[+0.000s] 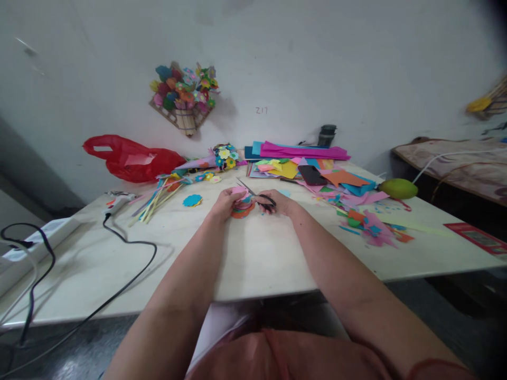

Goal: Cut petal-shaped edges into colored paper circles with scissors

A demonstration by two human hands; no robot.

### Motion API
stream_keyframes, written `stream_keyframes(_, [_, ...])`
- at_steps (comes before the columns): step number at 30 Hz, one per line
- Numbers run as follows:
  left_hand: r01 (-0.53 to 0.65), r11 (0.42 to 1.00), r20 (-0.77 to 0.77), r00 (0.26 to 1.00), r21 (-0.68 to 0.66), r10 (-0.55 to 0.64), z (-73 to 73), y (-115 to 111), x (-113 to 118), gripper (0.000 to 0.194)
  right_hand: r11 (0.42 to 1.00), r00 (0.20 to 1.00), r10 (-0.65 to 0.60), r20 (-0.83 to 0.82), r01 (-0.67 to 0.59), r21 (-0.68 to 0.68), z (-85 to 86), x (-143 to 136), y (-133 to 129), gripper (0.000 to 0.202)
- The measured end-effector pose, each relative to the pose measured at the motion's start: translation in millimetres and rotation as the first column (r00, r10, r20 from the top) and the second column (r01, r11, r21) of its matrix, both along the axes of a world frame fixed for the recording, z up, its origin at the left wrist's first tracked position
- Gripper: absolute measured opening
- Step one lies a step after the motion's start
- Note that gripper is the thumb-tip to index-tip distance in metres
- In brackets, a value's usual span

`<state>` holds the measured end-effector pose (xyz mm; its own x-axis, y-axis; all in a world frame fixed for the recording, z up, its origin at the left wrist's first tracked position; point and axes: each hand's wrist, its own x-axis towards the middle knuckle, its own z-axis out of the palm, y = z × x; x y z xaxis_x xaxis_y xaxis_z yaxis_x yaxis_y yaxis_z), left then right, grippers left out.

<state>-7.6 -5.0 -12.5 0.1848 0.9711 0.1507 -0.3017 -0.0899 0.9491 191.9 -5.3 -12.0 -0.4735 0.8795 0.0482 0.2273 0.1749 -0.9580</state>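
Between the thumb and fingers of my left hand (225, 203) is a small pink paper piece (240, 191). My right hand (277, 202) grips black-handled scissors (266, 201), their blades pointing up and left, close beside the pink paper. Just below the pink piece are orange paper discs (243, 213) and other coloured paper; whether my left hand also touches them I cannot tell. To the left, a blue scalloped paper shape (192, 200) lies on the white table (261, 258), with a yellow edge showing under it.
Paper strips (158, 198), a red plastic bag (130, 158) and a glue gun (119, 203) with a trailing cord lie left. Rightward are a phone (312, 175), coloured sheets (344, 178), paper scraps (374, 227) and a green oval object (398, 188). A dark jar (327, 135) stands behind.
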Motion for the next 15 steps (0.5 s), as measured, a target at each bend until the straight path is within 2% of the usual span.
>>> stream_keyframes(15, [0.0,1.0,-0.004,1.0,0.012,0.0,-1.5,1.6,-0.8,0.039,1.0,1.0,0.009,0.005,-0.009,0.009,-3.9,1.6,4.2,0.031])
